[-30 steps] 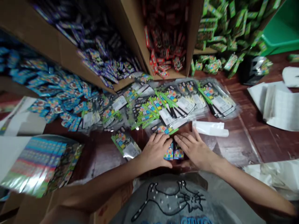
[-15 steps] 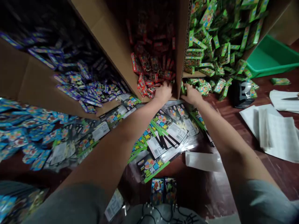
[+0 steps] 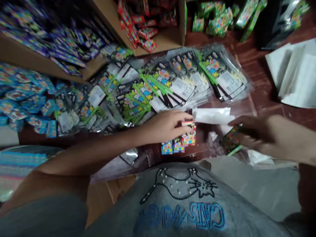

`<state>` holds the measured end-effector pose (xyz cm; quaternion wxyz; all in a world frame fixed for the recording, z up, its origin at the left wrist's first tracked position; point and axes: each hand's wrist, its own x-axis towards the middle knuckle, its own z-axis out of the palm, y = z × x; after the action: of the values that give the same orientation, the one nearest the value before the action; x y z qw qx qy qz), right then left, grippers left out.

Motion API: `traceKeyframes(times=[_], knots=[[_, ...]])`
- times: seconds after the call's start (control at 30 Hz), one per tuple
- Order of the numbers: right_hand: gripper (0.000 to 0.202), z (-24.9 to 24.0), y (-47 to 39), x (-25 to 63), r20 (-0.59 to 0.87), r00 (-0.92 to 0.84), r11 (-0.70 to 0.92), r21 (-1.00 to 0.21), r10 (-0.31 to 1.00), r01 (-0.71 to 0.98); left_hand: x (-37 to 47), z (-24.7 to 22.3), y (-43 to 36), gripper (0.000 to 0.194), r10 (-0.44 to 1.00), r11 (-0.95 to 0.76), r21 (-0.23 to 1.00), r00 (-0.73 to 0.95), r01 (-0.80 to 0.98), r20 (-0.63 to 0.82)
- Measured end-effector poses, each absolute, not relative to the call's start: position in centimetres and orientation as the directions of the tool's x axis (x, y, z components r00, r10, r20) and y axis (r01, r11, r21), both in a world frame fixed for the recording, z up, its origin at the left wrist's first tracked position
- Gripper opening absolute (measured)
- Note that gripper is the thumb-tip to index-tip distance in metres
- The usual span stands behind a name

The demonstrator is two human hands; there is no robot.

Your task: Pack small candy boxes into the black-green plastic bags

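My left hand (image 3: 165,125) lies over a small row of sachets on the dark red floor and pinches a red sachet (image 3: 188,137) at its right end. A blue sachet (image 3: 167,147) and a purple sachet (image 3: 178,145) lie just below the fingers. My right hand (image 3: 256,131) hovers to the right, blurred, and grips a green sachet (image 3: 230,141). A white paper strip (image 3: 212,116) lies between and just beyond the two hands.
Clear header bags with green cards (image 3: 172,82) fan across the floor ahead. Cardboard boxes hold purple sachets (image 3: 61,42) and red sachets (image 3: 145,31); green sachets (image 3: 217,19) lie farther right, blue sachets (image 3: 17,98) at left. White sheets (image 3: 293,75) lie at right.
Both hands have come back from the red and green boxes to the floor in front of me, each with a sachet. The row now has a red sachet beside the first two.
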<state>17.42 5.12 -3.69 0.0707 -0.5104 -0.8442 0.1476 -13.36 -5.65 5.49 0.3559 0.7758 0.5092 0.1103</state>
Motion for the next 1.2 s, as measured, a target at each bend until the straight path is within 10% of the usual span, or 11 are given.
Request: traceKeyframes(times=[0.17, 0.3, 0.53, 0.8, 1.2], knots=[[0.085, -1.5, -2.4, 14.7, -0.126, -0.477, 0.412, -0.347, 0.869, 0.843, -9.6, 1.0, -10.7, 0.030, 0.888, -0.291, 0.536, 0.432, 0.793, -0.156], [0.092, 1.5, -6.2, 13.7, -0.216, -0.501, 0.390, -0.405, 0.838, 0.827, -15.1, 3.1, -12.5, 0.068, 0.903, -0.315, 0.402, 0.401, 0.860, -0.151], [0.093, -1.6, -5.6, 17.8, -0.130, -0.952, 0.783, -0.543, 0.277, 0.302, -29.3, 3.0, -22.6, 0.053, 0.823, -0.239, 0.424, 0.414, 0.874, -0.388], [0.126, -3.8, -7.0, 15.5, 0.043, -0.829, 0.823, -0.161, 0.557, 0.544, -24.2, 0.3, -26.2, 0.092, 0.904, -0.198, 0.213, 0.262, 0.957, -0.336], [0.116, -3.4, -8.6, 8.0, 0.105, -0.931, 0.916, -0.250, 0.348, 0.314, -19.8, -3.5, -26.7, 0.122, 0.980, -0.116, 0.240, 0.151, 0.964, -0.131]])
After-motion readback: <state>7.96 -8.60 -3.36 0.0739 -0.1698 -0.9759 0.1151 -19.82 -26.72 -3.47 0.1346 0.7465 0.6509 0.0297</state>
